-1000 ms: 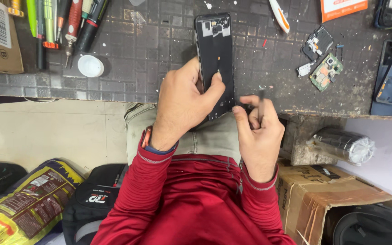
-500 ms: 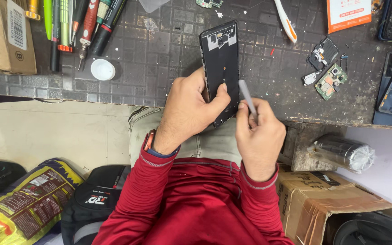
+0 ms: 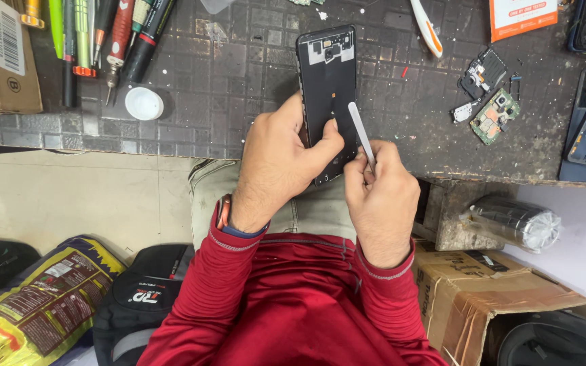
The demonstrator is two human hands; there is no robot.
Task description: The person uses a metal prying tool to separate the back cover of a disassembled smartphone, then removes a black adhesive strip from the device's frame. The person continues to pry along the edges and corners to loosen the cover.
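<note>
Left hand [image 3: 278, 169] clamps the opened black phone [image 3: 328, 88] from its 9 o'clock edge, thumb pressed on the back; the phone lies at the near bench [image 3: 239, 88] edge. Right hand [image 3: 382, 200], at the phone's 5 o'clock, pinches a slim metal spudger [image 3: 361, 132], tip up.
</note>
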